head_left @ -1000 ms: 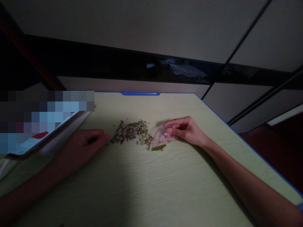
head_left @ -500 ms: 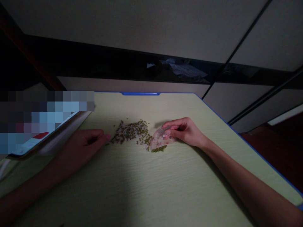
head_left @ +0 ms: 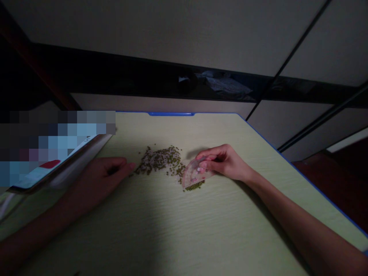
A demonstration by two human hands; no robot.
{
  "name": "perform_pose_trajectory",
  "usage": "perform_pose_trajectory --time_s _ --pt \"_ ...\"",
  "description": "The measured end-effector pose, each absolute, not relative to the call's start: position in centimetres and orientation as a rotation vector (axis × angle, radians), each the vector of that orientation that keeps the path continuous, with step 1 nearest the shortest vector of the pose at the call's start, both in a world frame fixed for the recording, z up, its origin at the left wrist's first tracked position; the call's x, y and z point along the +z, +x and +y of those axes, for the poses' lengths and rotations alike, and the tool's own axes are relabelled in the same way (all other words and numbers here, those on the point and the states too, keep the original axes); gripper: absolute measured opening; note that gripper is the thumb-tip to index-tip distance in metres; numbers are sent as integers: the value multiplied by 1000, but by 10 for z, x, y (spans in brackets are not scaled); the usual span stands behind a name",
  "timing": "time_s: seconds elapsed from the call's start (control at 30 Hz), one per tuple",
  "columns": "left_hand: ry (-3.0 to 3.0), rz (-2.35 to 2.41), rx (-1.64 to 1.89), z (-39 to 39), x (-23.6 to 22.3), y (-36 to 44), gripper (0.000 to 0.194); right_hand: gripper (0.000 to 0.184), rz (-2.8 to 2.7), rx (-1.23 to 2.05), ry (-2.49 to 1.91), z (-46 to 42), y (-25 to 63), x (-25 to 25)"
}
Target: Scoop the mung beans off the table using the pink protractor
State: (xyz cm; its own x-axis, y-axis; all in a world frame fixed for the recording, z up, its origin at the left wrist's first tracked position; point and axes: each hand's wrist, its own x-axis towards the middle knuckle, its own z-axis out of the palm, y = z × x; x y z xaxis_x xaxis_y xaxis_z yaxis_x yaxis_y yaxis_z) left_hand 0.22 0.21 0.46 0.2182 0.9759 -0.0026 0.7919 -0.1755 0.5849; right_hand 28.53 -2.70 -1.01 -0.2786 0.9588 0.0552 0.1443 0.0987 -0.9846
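My right hand (head_left: pixel 227 163) pinches a clear pink protractor (head_left: pixel 194 174) between thumb and fingers, tilted with its straight edge toward me. Along that edge lies a small row of green beans (head_left: pixel 195 186), which look like mung beans. Left of the protractor spreads a loose pile (head_left: pixel 158 159) of the same beans mixed with pale grains, whose kind I cannot make out. My left hand (head_left: pixel 107 174) rests on the table at the pile's left end, fingers curled and thumb against the forefinger, with nothing visible in it.
The pale table (head_left: pixel 184 230) has a blue rim with a blue handle strip (head_left: pixel 171 114) at the far edge. A device with a lit screen (head_left: pixel 51 165), partly pixelated, leans at the left beside a white cable (head_left: pixel 6 205). Cabinet panels (head_left: pixel 161 30) stand behind.
My right hand has drawn the protractor slightly toward me, and the small row of beans has shifted the same way. My left hand stays in place.
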Motion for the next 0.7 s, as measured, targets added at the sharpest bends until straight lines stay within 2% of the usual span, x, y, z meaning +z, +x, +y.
perform_pose_trajectory --time_s 0.7 --pt "2043 1597 543 4 1 -1 39 27 -1537 1070 -1243 -27 280 -11"
